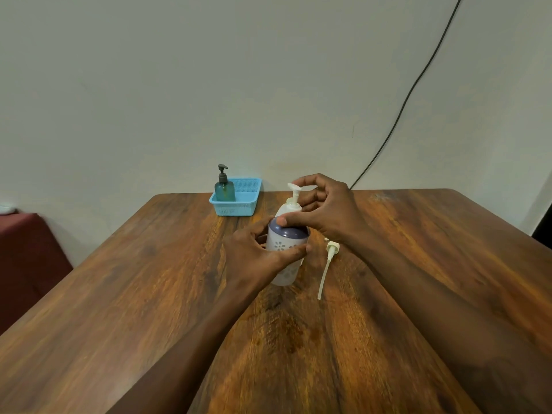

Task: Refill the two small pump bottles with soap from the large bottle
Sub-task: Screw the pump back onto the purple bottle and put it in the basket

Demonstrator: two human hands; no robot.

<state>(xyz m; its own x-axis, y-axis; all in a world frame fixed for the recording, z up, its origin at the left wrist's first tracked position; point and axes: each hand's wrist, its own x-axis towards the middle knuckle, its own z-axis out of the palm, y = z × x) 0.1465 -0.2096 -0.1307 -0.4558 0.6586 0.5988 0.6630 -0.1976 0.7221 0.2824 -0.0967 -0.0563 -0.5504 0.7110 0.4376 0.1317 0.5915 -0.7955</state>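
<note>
A large white bottle [286,249] with a purple shoulder and flower prints stands mid-table, and my left hand [254,252] is wrapped around its body. Right behind it is a small white pump bottle [289,208]. My right hand [324,210] reaches over it, fingertips pinching its white pump head [294,189], thumb down by the bottle's shoulder. A loose white pump with a long dip tube [327,264] lies on the table just right of the large bottle. A small teal bottle with a dark pump [224,188] stands in a blue basket [239,208].
The wooden table [149,294] runs back to a pale wall, with the basket at its far edge. A black cable [412,94] hangs down the wall at the right. A dark red surface [27,249] sits lower at the left.
</note>
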